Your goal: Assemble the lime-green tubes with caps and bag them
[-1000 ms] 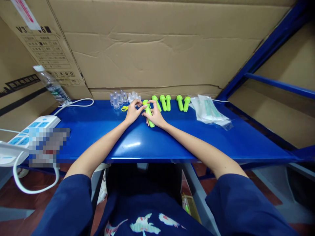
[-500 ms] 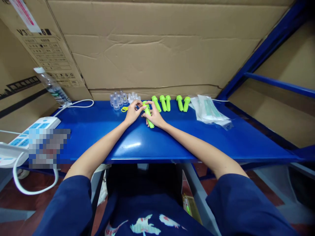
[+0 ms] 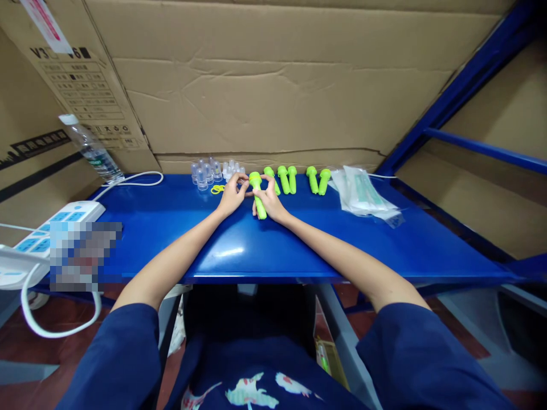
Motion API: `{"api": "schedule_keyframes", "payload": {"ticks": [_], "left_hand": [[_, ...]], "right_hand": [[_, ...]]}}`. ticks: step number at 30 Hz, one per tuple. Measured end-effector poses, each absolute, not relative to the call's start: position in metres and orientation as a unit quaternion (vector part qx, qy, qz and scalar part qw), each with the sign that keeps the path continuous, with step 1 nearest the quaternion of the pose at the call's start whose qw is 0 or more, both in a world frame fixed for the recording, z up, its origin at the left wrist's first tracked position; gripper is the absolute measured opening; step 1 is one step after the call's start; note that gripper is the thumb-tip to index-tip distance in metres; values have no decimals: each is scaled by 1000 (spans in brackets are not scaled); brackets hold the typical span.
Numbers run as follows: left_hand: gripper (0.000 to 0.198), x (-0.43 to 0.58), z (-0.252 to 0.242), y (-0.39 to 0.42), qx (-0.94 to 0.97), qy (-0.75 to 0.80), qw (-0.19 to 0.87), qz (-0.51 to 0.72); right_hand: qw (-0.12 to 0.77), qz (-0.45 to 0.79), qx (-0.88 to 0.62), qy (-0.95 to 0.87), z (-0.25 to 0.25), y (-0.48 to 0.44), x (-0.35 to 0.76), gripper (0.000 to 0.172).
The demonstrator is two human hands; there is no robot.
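A lime-green flashlight (image 3: 260,206) with a wider head and a yellow ring near its top is held upright at a slight tilt above the table. My right hand (image 3: 272,204) is closed round its shaft, thumb across the front and index finger up by the head. On the other side, my left hand (image 3: 232,196) has its fingers curled in against the flashlight just below the head; their exact contact is partly hidden. Yellow rings (image 3: 217,189) lie just left of my left hand. Behind them stand several clear plastic caps (image 3: 202,179).
More green flashlights (image 3: 313,181) lie in a row behind and to the right. Clear plastic bags (image 3: 363,193) lie at the right. A power strip (image 3: 64,225), a white cable (image 3: 145,181) and a water bottle (image 3: 96,156) are on the left. Cardboard (image 3: 277,85) walls the back of the blue table (image 3: 342,245).
The flashlight has turned more upright, its head raised and more fully in sight. The left fingers have slid off the top of the head to its left side.
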State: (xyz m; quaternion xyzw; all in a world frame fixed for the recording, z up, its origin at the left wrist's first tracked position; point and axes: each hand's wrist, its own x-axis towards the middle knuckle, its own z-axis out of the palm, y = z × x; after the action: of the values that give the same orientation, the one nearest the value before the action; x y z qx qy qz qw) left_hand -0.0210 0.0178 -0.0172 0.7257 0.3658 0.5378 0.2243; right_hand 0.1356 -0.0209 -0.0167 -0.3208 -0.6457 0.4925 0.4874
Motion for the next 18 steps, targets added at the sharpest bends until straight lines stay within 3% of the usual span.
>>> {"api": "schedule_keyframes", "payload": {"ticks": [10, 16, 18], "left_hand": [[16, -28, -17, 19, 717, 366, 198, 559], [19, -24, -11, 12, 740, 337, 163, 559], [20, -23, -11, 12, 741, 333, 157, 561]], "right_hand": [[466, 451, -343, -679, -23, -11, 140, 67], [460, 415, -382, -686, -28, -9, 138, 57], [472, 397, -375, -692, -27, -13, 137, 62]]}}
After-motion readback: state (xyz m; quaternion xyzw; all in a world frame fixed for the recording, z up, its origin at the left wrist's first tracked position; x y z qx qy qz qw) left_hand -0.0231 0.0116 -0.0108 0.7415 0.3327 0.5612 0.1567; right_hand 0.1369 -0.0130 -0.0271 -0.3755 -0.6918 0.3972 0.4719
